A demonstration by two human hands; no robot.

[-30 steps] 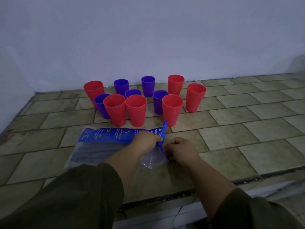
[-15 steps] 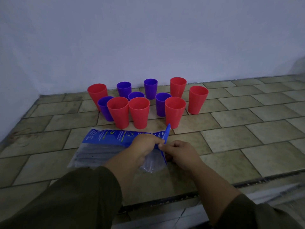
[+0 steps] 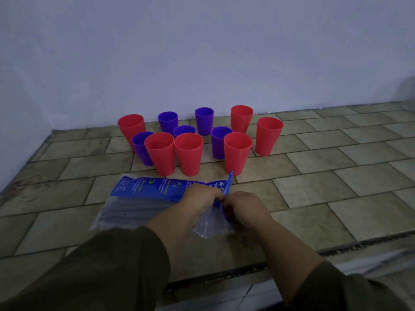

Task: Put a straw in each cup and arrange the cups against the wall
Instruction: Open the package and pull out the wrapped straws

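Several red cups (image 3: 188, 153) and several purple cups (image 3: 204, 120) stand upright and empty in a loose cluster on the tiled counter (image 3: 314, 189), a little in front of the white wall (image 3: 202, 52). A clear plastic bag with a blue printed header (image 3: 143, 191) lies flat in front of the cups, with dark straws inside. My left hand (image 3: 202, 198) and my right hand (image 3: 244, 208) both pinch the bag's right end, side by side, where a blue flap sticks up.
The counter's front edge (image 3: 247, 268) runs just below my forearms. A side wall (image 3: 20, 131) closes the left end. Bare tiles stretch to the right of the cups and between the back cups and the wall.
The view has shifted slightly. My two hands have drawn closer together on the bag's right end, and the blue flap stands up between them. The cups have not moved.
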